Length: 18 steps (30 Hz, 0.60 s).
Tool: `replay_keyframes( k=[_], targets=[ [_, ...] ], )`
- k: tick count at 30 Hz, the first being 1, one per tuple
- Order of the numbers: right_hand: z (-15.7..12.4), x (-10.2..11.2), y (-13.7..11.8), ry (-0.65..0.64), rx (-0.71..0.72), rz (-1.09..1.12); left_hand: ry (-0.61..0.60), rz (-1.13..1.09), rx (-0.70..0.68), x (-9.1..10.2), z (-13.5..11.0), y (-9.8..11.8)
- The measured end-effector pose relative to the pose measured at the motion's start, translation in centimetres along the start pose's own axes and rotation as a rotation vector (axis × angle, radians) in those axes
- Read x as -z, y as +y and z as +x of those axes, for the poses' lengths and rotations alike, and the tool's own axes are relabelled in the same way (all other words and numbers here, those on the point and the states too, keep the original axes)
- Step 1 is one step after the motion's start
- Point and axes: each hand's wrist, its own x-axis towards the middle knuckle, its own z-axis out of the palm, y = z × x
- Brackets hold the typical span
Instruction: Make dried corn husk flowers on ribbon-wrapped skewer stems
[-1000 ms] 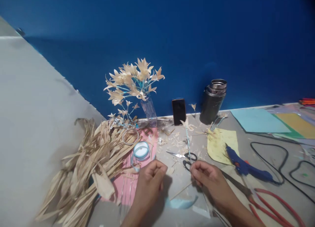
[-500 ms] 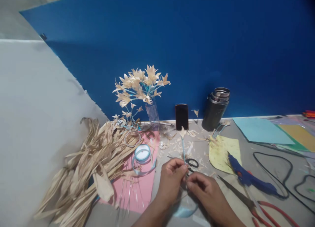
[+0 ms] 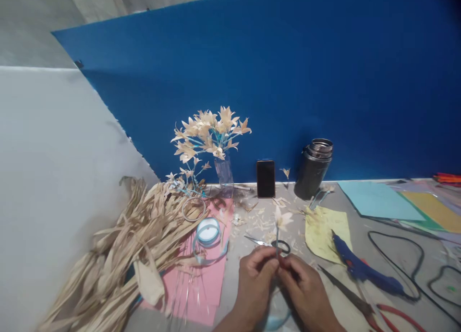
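Observation:
My left hand [image 3: 256, 274] and my right hand [image 3: 301, 284] meet low in the middle, fingers pinched together on a thin blue-wrapped stem. The stem stands upright and carries a small cream husk flower [image 3: 282, 220] at its top. Just beyond my fingers lie small scissors [image 3: 271, 243] with black handles. A strip of light blue ribbon [image 3: 277, 317] shows under my wrists.
Dried husk strips [image 3: 122, 245] are piled at the left beside pink paper [image 3: 201, 284] and a blue ribbon roll [image 3: 208, 232]. A vase of husk flowers [image 3: 212, 140], a phone [image 3: 265, 178] and a dark flask [image 3: 312, 169] stand along the blue wall. A blue glue gun [image 3: 363, 267], red-handled shears [image 3: 389, 313] and cables lie right.
My hands came together from apart and now pinch the stem jointly. The flower stem has risen upright. The camera tilted up, showing more wall.

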Motion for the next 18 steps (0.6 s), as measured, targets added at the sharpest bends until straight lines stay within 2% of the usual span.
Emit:
replay_keyframes(
  k=[7, 11, 15, 18],
  targets=[
    [-0.1, -0.2, 1.2, 0.035, 0.092, -0.051, 0.026, 0.082, -0.082, -0.3, -0.3, -0.9],
    [-0.2, -0.5, 1.8, 0.023, 0.117, -0.113, 0.100, 0.048, -0.139, -0.1, -0.1, -0.9],
    [-0.1, -0.4, 2.3, -0.042, 0.252, -0.161, 0.121, 0.062, -0.145, 0.4, 0.3, -1.1],
    [-0.1, -0.4, 2.4, -0.022, 0.338, -0.184, 0.094, 0.075, -0.130, 0.7, 0.5, -1.5]
  ],
)
